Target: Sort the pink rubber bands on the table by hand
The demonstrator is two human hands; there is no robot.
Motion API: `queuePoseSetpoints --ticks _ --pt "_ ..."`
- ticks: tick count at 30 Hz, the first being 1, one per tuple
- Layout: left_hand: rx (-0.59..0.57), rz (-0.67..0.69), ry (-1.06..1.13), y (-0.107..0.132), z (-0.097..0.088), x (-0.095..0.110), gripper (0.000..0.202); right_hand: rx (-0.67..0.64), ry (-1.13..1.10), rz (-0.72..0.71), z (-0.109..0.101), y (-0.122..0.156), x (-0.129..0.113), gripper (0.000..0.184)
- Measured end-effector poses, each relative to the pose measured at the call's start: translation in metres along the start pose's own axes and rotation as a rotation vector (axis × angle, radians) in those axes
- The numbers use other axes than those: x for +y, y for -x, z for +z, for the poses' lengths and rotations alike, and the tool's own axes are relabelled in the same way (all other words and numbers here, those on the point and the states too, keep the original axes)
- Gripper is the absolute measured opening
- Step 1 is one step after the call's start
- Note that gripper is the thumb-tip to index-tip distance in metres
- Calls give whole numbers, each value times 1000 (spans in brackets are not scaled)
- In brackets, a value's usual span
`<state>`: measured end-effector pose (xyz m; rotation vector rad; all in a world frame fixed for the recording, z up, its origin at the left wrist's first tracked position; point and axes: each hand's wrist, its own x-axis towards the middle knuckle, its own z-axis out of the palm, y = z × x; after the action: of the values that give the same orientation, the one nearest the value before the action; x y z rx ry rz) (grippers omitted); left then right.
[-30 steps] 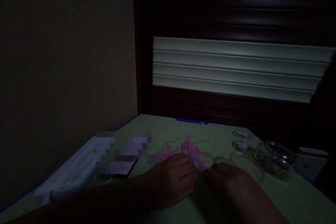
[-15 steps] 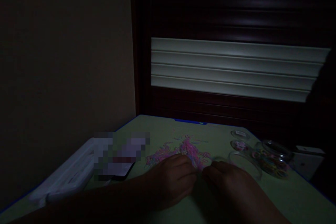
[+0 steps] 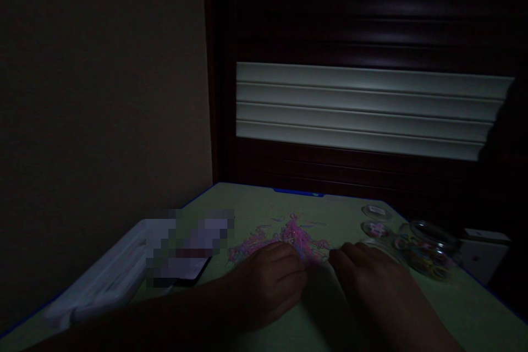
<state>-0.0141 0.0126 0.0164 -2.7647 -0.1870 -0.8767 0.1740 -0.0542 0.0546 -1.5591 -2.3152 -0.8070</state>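
Note:
The room is very dark. My left hand (image 3: 268, 283) rests on the pale green table (image 3: 462, 308) with its fingers curled in, fingertips at the near edge of a heap of small pink rubber bands (image 3: 289, 239). My right hand (image 3: 371, 283) lies just to the right of it, fingers bent, knuckles up, close to the same heap. What either hand pinches is too dim to make out. A narrow gap separates the two hands.
A clear jar lying on its side with coloured bands (image 3: 429, 253) sits at the right, two small round lids (image 3: 375, 220) behind it. A white tray (image 3: 103, 280) and a dark phone-like slab (image 3: 192, 272) lie at the left. A wall and a shuttered window stand behind.
My right hand has slid a little to the right, widening the gap between the hands. The left hand has stayed nearly still.

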Motion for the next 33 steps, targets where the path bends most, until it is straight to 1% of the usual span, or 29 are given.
queuePoseSetpoints --ticks 3,9,12,15,18,21,28,33 --pt "-11 -5 -1 -1 -1 1 14 -46 28 68 -6 1 4 35" --pt "-3 -6 -8 0 0 0 14 -33 188 106 -11 5 13 25" --pt "3 10 -22 0 1 -1 11 -33 224 149 -12 8 17 27" --pt "6 18 -21 0 1 -1 11 -58 230 192 -12 9 19 33" --pt "-10 14 -20 -1 -1 0 12 -104 230 217 -11 9 21 32" --pt "-22 7 -23 -1 -2 1 13 -124 223 216 -10 9 21 32" --pt "6 8 -25 0 0 -1 11 -132 189 226 -9 10 20 31" --pt "3 3 -7 0 0 -1 12 -154 198 227 -9 12 21 32"
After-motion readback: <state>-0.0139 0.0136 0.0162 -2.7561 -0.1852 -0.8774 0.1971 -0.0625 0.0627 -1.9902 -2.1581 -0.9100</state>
